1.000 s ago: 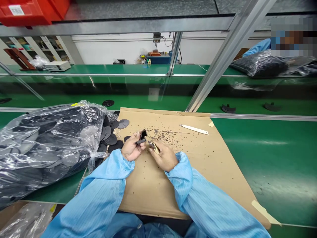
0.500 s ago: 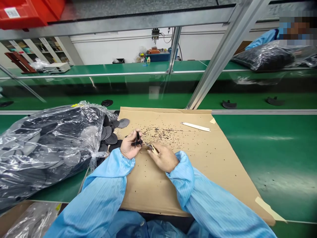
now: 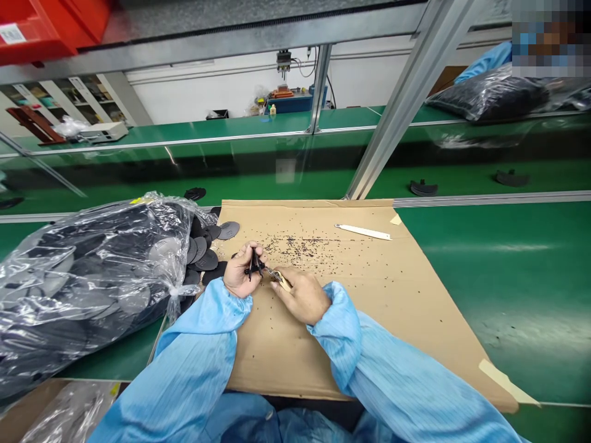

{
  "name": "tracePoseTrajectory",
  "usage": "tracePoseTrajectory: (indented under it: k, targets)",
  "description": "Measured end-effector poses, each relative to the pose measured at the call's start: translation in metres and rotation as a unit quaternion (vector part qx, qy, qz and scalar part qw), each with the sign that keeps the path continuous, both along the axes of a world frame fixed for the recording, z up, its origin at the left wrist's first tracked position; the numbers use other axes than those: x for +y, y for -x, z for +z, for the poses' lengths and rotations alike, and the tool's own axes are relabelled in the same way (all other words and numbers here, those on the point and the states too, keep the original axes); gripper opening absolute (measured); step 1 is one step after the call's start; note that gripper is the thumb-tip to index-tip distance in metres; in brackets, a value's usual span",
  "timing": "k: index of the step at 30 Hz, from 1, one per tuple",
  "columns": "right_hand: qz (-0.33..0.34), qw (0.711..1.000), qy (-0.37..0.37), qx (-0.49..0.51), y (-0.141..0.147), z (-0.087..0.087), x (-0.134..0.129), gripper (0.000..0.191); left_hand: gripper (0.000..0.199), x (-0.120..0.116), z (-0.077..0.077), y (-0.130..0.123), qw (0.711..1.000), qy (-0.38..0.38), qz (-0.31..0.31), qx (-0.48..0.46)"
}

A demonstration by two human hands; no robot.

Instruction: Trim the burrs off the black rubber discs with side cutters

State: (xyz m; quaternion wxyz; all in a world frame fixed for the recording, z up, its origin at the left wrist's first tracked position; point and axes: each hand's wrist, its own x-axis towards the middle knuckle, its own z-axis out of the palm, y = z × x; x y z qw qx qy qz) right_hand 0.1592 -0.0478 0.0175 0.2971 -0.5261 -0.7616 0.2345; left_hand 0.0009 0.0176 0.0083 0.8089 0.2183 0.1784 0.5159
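My left hand [image 3: 240,274] is closed on a small black plastic part [image 3: 255,267] with thin arms, held above the cardboard sheet [image 3: 286,344]. In my right hand [image 3: 305,294] is a pair of cutting pliers [image 3: 279,279] with pale yellow handles. Their metal jaws point left and reach the edge of the black part; whether they touch it I cannot tell. Tiny black scraps [image 3: 300,247] lie scattered over the cardboard behind my hands. Flat black discs [image 3: 207,260] are heaped to the left of my left hand.
A large clear bag [image 3: 92,289] full of black discs fills the left side. A white knife-like tool [image 3: 363,232] lies at the cardboard's back right. A metal post [image 3: 392,104] rises behind. Black curved parts [image 3: 423,188] sit on the green conveyor belt. Another person's blue sleeve [image 3: 484,61] shows far right.
The plier jaws have come slightly left, closer to the black part, which has turned a little in my left hand. The whole view has shifted slightly.
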Motion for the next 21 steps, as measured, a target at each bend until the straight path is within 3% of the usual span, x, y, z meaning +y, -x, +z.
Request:
tracePoseTrajectory:
  k: [14,18,21]
  targets:
    - [-0.004,0.999,0.036,-0.007,0.0057,0.0036,-0.0019,0.008,0.007,-0.0022,0.0037,-0.0061,0.999,0.013,0.031,0.019]
    - [-0.013,1.000,0.006,0.010,0.0039,0.0026,-0.0005,0.010,0.004,-0.0028,0.0056,-0.0046,0.999,0.024,0.012,-0.022]
    - [-0.072,0.997,-0.039,0.017,-0.0013,-0.0025,0.0041,0.012,0.003,-0.0040,0.0069,-0.0014,0.999,0.024,0.009,-0.031]
